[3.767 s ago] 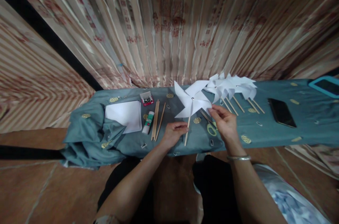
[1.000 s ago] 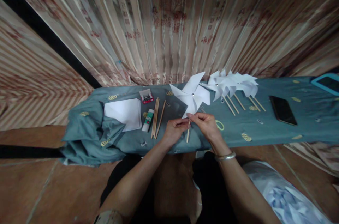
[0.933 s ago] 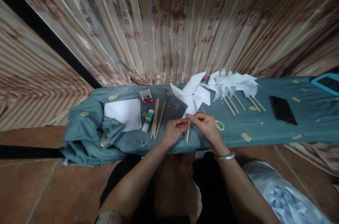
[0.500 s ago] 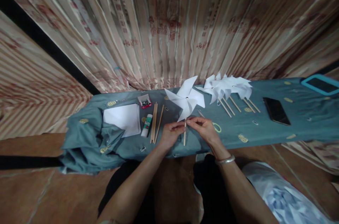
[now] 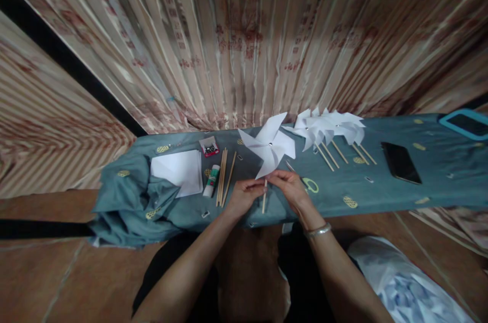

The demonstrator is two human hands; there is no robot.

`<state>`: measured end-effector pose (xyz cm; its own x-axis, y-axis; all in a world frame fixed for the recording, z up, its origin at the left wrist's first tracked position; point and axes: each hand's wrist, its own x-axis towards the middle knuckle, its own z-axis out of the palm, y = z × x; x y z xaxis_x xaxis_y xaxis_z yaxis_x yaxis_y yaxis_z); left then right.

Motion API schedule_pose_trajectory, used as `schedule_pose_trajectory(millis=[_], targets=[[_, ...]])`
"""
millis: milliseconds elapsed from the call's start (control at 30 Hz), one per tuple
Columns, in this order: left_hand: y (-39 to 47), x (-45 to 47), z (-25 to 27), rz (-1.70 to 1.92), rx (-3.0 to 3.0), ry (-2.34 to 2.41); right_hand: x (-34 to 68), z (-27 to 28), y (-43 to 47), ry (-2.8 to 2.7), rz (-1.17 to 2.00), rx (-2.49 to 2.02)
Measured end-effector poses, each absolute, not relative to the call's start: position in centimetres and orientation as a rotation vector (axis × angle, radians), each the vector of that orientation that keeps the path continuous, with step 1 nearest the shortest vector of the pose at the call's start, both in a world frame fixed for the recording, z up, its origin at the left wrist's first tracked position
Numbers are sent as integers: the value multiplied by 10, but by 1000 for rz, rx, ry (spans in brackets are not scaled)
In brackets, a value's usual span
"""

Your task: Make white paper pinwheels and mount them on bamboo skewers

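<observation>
A white paper pinwheel (image 5: 270,144) with a shiny pin at its centre is held up in front of me. My left hand (image 5: 246,195) pinches its thin wooden stick (image 5: 264,203) just below the paper blades. From the other side, my right hand (image 5: 287,185) has its fingertips closed at the top of the same stick. Beyond the right hand lie scissors with light green handles (image 5: 310,185), partly hidden by that hand. Several finished pinwheels (image 5: 331,127) lie overlapping at the back, their sticks pointing toward me.
On the cloth-covered table (image 5: 335,185), left of my hands, are loose wooden sticks (image 5: 221,175), a glue stick (image 5: 211,180), a small box of pins (image 5: 209,147) and white paper sheets (image 5: 177,170). A phone (image 5: 400,162) and a blue-framed tablet (image 5: 465,124) lie right. A plastic bag (image 5: 407,277) stands below.
The pinwheel and both hands have dipped slightly, and the stick's lower end has swung a little left. Both hands keep hold of the stick. The view has shifted slightly.
</observation>
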<state>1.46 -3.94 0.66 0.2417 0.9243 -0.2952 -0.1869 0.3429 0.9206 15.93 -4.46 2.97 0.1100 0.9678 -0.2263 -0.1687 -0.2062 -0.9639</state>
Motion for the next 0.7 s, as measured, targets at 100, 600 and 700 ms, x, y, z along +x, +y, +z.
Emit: schedule_pose_trajectory(millis=[100,600,700], targets=[[-45,12,9,913,884,1055,156,29,-45,-876,1326,-1283],[-69,6,6,937,792,1112,204,30,-55,-971,948,-1423],[-73,8,6,890,813,1092,221,31,-46,-944,671,-1429]])
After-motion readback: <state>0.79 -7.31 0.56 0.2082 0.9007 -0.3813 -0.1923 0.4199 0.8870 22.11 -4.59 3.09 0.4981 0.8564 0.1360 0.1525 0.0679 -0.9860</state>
